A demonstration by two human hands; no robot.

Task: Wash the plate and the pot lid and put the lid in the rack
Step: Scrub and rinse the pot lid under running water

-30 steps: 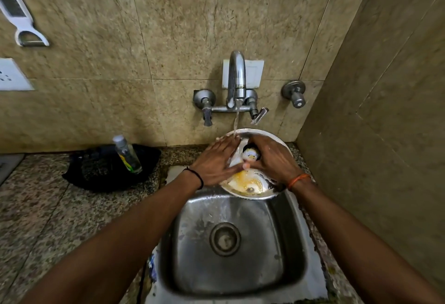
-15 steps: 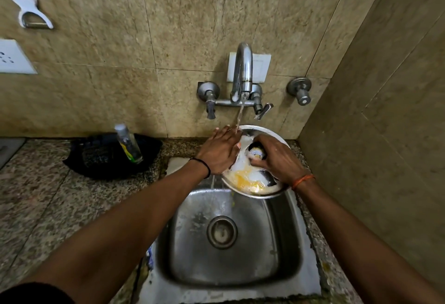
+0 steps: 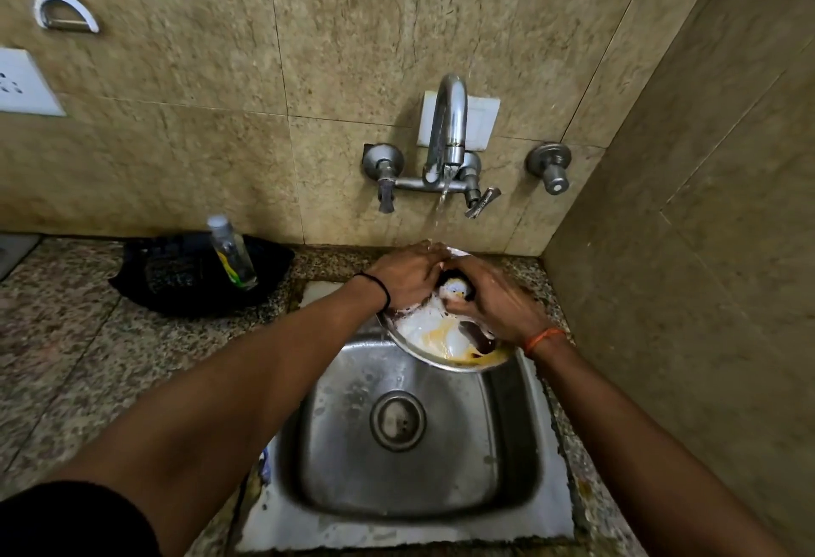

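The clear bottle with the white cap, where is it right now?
In the head view, the clear bottle stands on the counter left of the sink, against a black cloth.

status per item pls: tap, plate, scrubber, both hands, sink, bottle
tap: running, stream falling toward the plate
plate: tilted over the sink's back edge, soapy, yellow residue on it
scrubber: soapy, against the plate
left hand: holds the plate's far rim
right hand: grips the scrubber
sink: wet, drain uncovered
bottle: upright, capped
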